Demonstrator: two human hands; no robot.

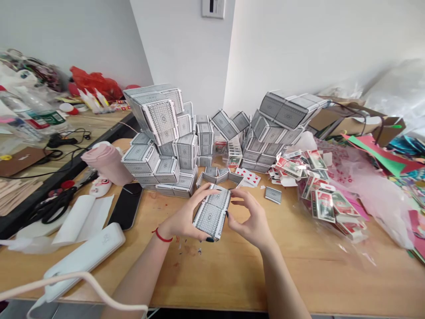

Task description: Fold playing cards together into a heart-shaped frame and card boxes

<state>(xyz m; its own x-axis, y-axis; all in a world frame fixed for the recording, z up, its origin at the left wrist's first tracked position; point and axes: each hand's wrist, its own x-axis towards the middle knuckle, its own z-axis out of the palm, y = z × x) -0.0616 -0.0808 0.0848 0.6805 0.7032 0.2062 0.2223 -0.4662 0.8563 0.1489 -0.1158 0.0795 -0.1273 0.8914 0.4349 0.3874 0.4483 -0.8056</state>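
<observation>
My left hand [184, 221] is wrapped round a small box built from grey-backed playing cards [212, 212], held above the wooden table [232, 274]. A red string circles that wrist. My right hand [250, 219] is at the box's right side, fingers curled and fingertips touching its edge. Just behind the box lies a bent strip of folded cards [219, 177]. Behind that strip rise a left stack of finished card boxes [162, 137] and a right stack of card boxes [279, 128].
Loose red-faced cards [249, 177] and a single grey card [273, 195] lie near the boxes. A plastic bag of card packs [325, 199] sits right. On the left are a black phone [126, 205], a pink roll [106, 161], scissors [53, 206] and a white case [86, 259].
</observation>
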